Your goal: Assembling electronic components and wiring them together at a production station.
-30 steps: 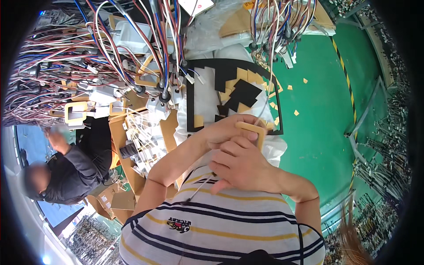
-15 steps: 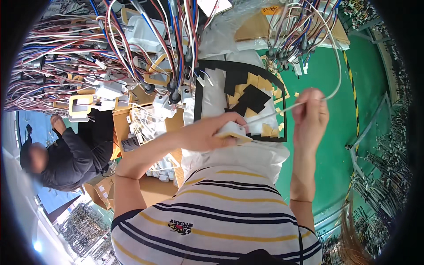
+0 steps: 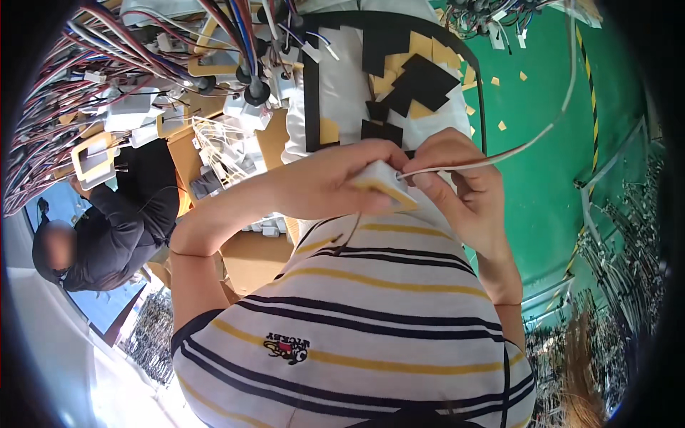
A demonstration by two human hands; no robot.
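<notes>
My left hand (image 3: 335, 180) is closed around a small white plastic housing (image 3: 381, 175) with a yellowish edge, held in front of my chest. A pale cable (image 3: 528, 147) runs from a hole in that housing, past my right hand (image 3: 467, 196), and curves up to the upper right. The fingers of my right hand are bent and pinch the cable close to the hole. Thin wire ends (image 3: 349, 241) hang below my left hand. Beyond both hands, a black-rimmed frame (image 3: 312, 93) holds black square pads (image 3: 426, 82) and yellow pieces (image 3: 422, 51).
Bundles of coloured wires (image 3: 64, 93) and white housings hang at the left. Beneath them stands a cardboard box (image 3: 250, 260) with white parts. A person in dark clothing (image 3: 128, 239) sits at far left. Racks of cables (image 3: 628, 242) line the right, beside a green floor (image 3: 542, 214).
My right hand has moved left and down along the cable to the housing. The view has shifted, so the frame and hanging wires appear higher. My left hand still holds the housing.
</notes>
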